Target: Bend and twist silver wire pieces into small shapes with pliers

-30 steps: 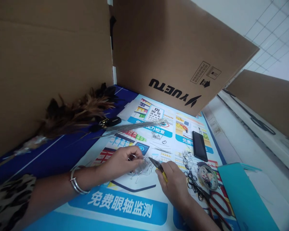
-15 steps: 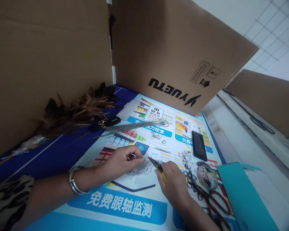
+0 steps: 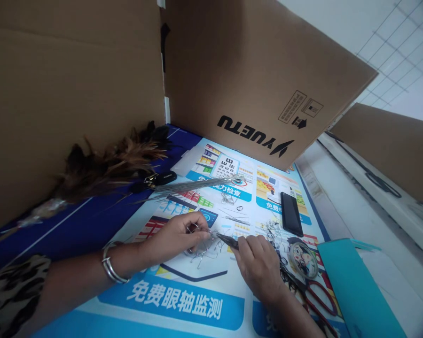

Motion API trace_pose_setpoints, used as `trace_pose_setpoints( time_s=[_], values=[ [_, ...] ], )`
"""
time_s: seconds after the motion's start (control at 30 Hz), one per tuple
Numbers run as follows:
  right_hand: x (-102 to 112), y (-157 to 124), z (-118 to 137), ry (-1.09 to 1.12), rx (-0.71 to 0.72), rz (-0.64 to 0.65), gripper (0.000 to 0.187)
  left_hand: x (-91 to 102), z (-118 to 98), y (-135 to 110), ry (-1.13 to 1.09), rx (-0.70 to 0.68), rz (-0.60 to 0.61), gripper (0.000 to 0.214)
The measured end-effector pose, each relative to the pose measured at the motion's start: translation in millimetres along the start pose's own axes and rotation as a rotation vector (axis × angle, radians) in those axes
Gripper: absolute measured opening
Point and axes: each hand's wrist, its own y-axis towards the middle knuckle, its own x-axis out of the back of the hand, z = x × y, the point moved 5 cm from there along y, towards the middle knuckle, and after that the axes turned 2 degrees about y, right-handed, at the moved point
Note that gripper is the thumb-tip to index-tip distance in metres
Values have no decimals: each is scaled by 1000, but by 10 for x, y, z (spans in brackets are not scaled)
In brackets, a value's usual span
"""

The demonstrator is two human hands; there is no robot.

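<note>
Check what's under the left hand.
Printed sheet shows around the left hand, with tangled silver wires at its fingertips. Whatever lies directly beneath the palm and fingers is covered.

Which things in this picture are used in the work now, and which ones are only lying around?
In use: wirework, pinched by the left hand; pliers in the right hand; probably the wire bundle.

Apparently just lying around: phone; scissors; feathers; teal box.
</note>
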Motion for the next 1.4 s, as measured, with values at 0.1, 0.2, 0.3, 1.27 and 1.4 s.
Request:
trace_pose_setpoints(
  time_s=[0.1, 0.2, 0.3, 1.27, 1.4],
  values=[
    [-25, -10, -41, 203, -74, -50, 16, 1, -4, 14, -18, 17, 23, 14],
    [-98, -18, -78, 411, -155, -63, 13, 4, -11, 26, 17, 19, 23, 15],
    [-150, -24, -81, 469, -190, -36, 12, 4, -10, 32, 69, 4, 14, 14],
    [-141, -14, 22, 424, -67, 81, 11, -1, -3, 25, 155, -85, 17, 8],
    [-133, -15, 22, 443, -48, 78, 13, -5, 3, 27, 172, -92, 9, 12]
  ],
)
